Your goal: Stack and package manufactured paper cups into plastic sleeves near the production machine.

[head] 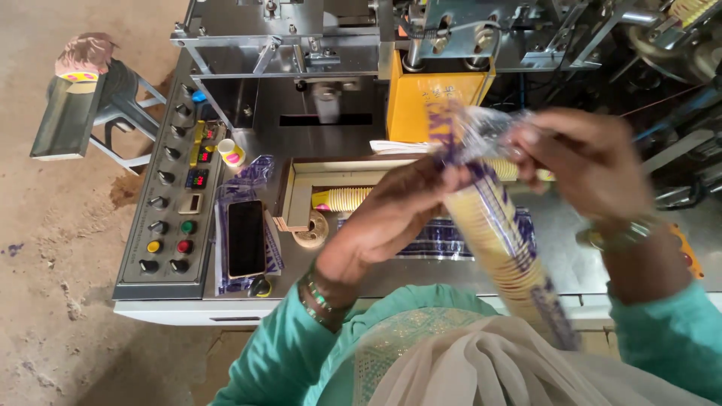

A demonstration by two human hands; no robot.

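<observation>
A large metal packing machine (pixel 316 90) is filling the upper part of the view, with a yellow housing (pixel 421 101) standing near the middle of its far edge. Its flat steel surface (pixel 571 256) is running across below, carrying everything else. A grey control panel (pixel 169 203) with knobs and coloured buttons is sloping along the left edge of the surface.

A long stack of yellow paper cups (pixel 500 240), sleeved in clear plastic film with purple print, is being held up over the near edge of the surface, slanting from the person's chest up toward the yellow housing. The right hand (pixel 590 162) is clenching around the bunched film at the top of the stack, somewhat blurred. The left hand (pixel 391 218) is gripping the stack just below that, fingers wrapping its left side.

A shallow tray (pixel 301 188) is sitting at the middle of the surface, with a shorter stack of cups (pixel 342 199) lying inside it. A flat printed plastic sleeve (pixel 444 240) is lying just in front of the tray. A black phone (pixel 246 237) is resting near the control panel on more printed film. A tape roll (pixel 310 230) is sitting between phone and tray. A single small cup (pixel 232 153) is standing near the panel's far end.
</observation>
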